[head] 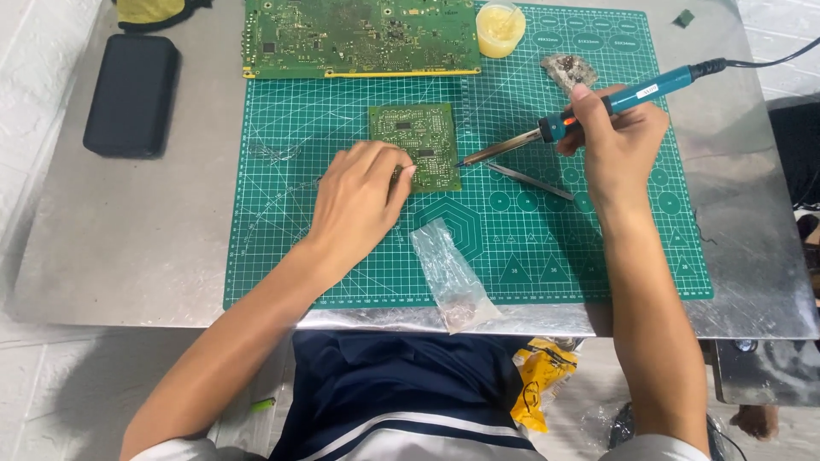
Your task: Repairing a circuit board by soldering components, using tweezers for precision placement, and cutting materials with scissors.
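Observation:
My left hand (359, 201) rests on the green cutting mat (282, 256), its fingertips pressing the lower left edge of a small green circuit board (418, 137). My right hand (617, 141) grips a teal-handled soldering iron (598, 107) like a pen. The iron's metal tip points left and sits at the board's right edge, near its lower corner. A cable runs from the iron's handle off to the upper right.
A pair of tweezers (530, 181) lies on the mat below the iron. A clear plastic bag (448, 277) lies near the front edge. A large circuit board (359, 38), a yellow flux tub (500, 28), a crumpled wad (570, 70) and a black case (131, 94) sit farther back.

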